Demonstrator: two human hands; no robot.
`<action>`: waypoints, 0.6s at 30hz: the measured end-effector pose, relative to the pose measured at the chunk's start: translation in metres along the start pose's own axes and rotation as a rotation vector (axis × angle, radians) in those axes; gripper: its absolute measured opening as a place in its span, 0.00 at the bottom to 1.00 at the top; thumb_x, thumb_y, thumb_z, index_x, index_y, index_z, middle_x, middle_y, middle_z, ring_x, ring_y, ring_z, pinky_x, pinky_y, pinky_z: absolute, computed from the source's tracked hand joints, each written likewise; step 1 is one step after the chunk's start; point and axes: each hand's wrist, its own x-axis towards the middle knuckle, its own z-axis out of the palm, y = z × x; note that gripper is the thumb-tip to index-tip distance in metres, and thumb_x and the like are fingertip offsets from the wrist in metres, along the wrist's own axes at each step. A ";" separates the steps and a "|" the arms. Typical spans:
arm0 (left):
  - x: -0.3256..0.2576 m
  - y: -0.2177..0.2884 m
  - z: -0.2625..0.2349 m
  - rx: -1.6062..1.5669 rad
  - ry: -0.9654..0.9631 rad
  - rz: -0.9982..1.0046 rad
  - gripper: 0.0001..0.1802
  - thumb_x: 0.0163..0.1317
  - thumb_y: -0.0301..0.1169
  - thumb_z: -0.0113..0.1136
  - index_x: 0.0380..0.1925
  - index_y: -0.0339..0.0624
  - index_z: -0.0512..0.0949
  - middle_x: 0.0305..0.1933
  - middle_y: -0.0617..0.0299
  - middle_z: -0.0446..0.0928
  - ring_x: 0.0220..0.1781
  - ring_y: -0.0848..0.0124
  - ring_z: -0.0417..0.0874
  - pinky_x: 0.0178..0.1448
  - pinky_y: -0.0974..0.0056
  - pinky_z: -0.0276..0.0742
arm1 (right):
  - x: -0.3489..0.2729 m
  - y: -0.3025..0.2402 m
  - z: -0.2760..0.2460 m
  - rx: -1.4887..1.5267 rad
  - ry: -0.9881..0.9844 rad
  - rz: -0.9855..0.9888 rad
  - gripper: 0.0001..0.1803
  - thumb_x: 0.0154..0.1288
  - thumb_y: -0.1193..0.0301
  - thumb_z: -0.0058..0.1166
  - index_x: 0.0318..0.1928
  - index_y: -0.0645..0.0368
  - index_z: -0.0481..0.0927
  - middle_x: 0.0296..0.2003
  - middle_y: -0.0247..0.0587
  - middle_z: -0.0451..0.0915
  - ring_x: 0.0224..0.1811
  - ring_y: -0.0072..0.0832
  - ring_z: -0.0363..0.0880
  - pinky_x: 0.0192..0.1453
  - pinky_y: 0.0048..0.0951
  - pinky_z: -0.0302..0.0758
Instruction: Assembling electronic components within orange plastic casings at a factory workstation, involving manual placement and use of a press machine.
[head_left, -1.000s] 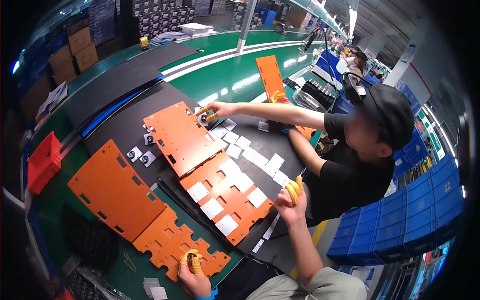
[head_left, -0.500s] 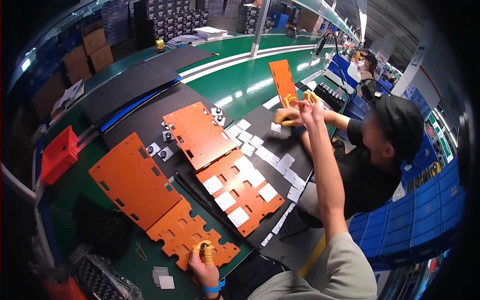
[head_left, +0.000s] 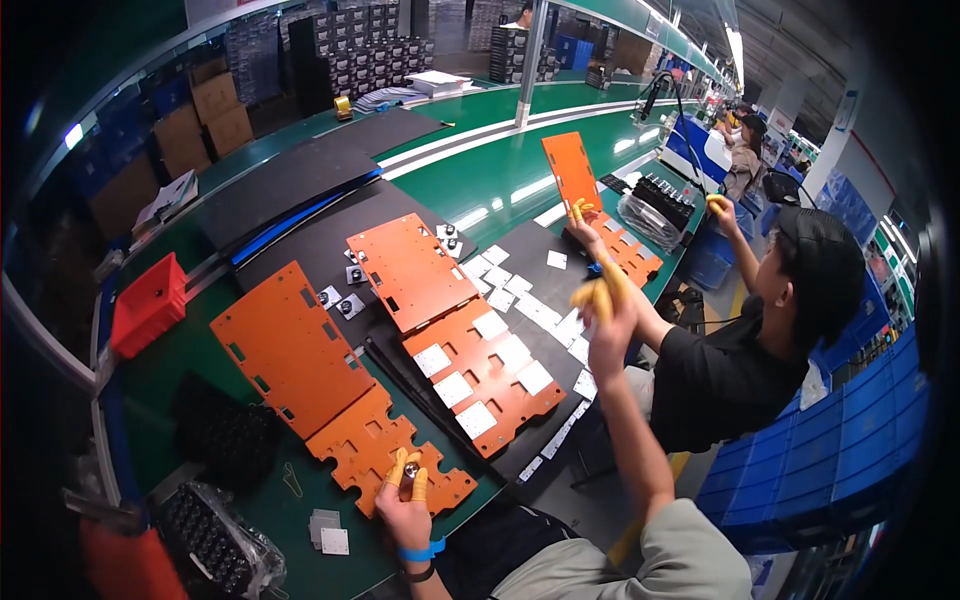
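Note:
My left hand (head_left: 403, 505), with yellow finger covers and a blue wristband, is closed on a small round metal part (head_left: 411, 468). It rests over the notched lower half of an orange hinged fixture board (head_left: 385, 445); the upper panel (head_left: 290, 345) lies folded back. My right hand (head_left: 608, 325), also in yellow finger covers, is raised over the white square plates (head_left: 540, 312) on the black mat. Its fingers are smeared by motion, so whether it holds anything is unclear. Beside my board lies a second orange fixture (head_left: 465, 365) with several white plates seated in it.
A co-worker (head_left: 745, 330) sits at right, one hand on an upright orange panel (head_left: 570, 170). Small white plates (head_left: 335, 541) and a bagged tray of black parts (head_left: 215, 540) lie at near left. A red bin (head_left: 148, 305) stands at left, blue crates (head_left: 800, 440) at right.
My right hand has come down and nearer to me from its raised reach. The round part in my left hand shows more plainly. The co-worker's other hand has lifted away to the right.

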 end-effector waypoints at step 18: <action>0.004 -0.003 -0.002 -0.208 -0.061 0.070 0.16 0.72 0.30 0.52 0.56 0.32 0.74 0.40 0.57 0.82 0.26 0.82 0.72 0.36 0.75 0.74 | -0.162 -0.036 -0.031 0.352 0.066 0.395 0.17 0.75 0.74 0.42 0.60 0.64 0.74 0.29 0.37 0.80 0.21 0.13 0.65 0.28 0.14 0.65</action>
